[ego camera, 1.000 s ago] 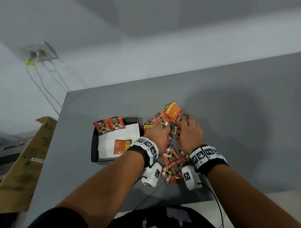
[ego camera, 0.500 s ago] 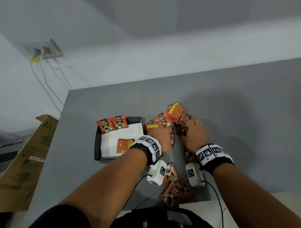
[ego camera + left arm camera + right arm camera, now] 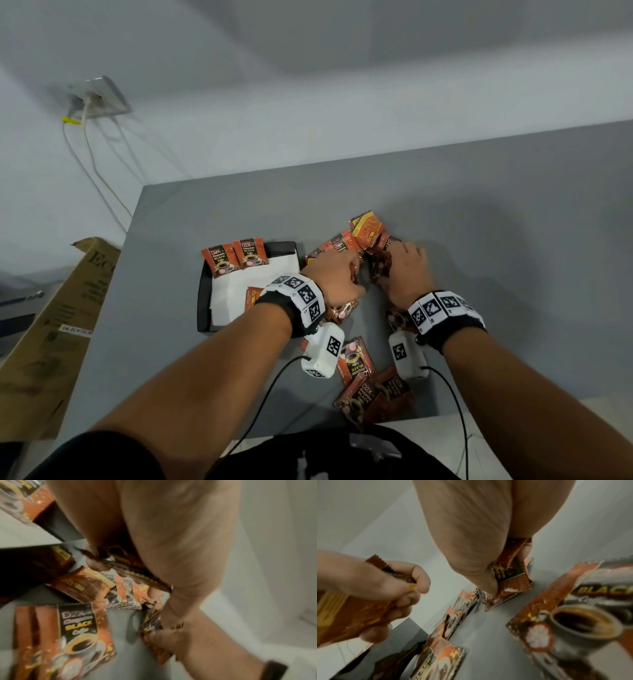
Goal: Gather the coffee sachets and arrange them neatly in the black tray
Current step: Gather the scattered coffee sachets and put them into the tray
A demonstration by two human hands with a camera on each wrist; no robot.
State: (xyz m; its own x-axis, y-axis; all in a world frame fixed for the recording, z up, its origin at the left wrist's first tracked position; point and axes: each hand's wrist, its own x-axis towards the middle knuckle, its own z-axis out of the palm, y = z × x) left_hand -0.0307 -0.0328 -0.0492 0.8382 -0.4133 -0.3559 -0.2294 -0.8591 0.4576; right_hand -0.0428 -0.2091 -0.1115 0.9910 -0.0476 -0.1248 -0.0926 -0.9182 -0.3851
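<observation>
Both hands down in the loose pile of coffee sachets (image 3: 363, 236), right of the black tray (image 3: 202, 301). Left hand (image 3: 337, 274) curled round a small stack of sachets, edges squared, likely for tidy placing. Right hand (image 3: 404, 270) pinching 1 sachet (image 3: 510, 582) off the grey table (image 3: 513, 240). 3 sachets lying in the tray on white paper (image 3: 233, 291); more scattered near the wrists.

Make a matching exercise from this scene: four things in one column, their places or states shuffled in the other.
1. left hand
2. black tray
3. cardboard box
4. wall socket

a. left of the table, off its edge
b. holds three sachets on white paper
c. on the wall, cables plugged in
d. grips sachets

Pairs: 1-d, 2-b, 3-a, 4-c
</observation>
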